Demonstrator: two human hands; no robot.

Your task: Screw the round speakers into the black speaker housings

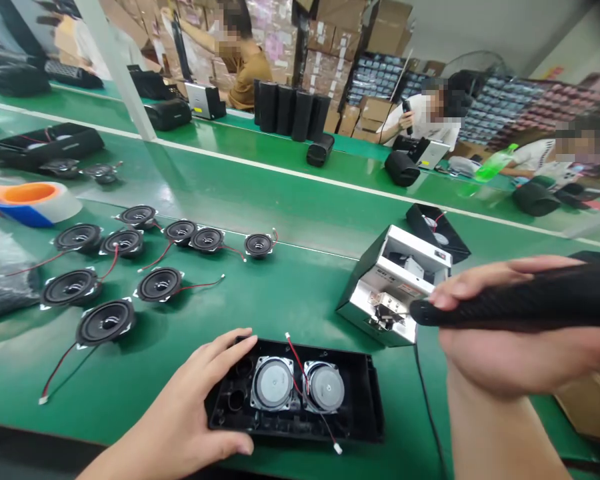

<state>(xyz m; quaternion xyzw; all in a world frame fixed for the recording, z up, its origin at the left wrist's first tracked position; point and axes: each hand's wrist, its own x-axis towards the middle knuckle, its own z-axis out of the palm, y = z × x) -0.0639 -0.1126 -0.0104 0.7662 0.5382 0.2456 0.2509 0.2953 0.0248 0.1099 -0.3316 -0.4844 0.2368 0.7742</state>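
Observation:
My left hand [200, 393] grips the left end of a black speaker housing [363, 400], thumb at the near edge and fingers at the far edge. Two round speaker drivers [274, 383] sit inside it with their metal backs up, and thin red and black wires with white plugs lie across them. Wrapped in my right hand [500, 360] is a black electric screwdriver [520, 293]. Its tip points left at the front of a silver screw feeder [387, 287]; whether the tip touches a screw I cannot tell.
Several loose speaker drivers [105, 321] with wires lie at the left. Rolls of tape [35, 200] and a plastic bag [5, 273] are beyond them. Another open housing [437, 230] stands behind the feeder. A black cable [425, 400] runs down beside it. Several people work across the bench.

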